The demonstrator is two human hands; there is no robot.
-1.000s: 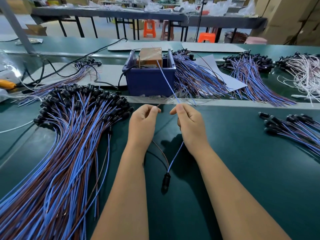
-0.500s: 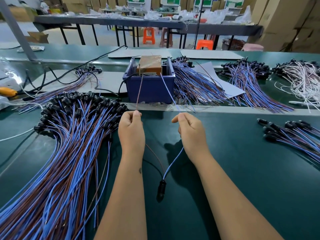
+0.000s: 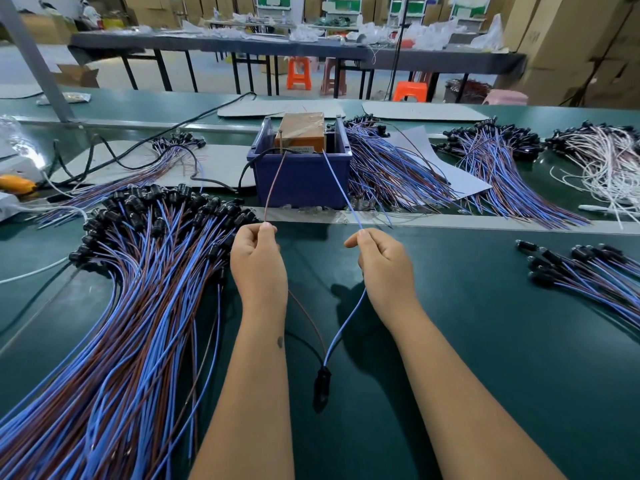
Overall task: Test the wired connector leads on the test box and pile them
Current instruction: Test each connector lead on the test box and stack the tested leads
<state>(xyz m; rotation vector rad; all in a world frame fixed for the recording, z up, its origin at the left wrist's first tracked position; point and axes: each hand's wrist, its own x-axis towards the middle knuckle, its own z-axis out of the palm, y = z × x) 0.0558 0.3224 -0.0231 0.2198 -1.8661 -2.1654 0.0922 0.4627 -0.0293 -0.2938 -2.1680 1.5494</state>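
Now left hand (image 3: 258, 261) and right hand (image 3: 384, 263) pinch lead wires (image 3: 341, 188) aimed, seemingly, at test box (image 3: 301, 174)

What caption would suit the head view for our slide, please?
Left hand pinches the brown wire, right hand the blue wire, toward the test box.
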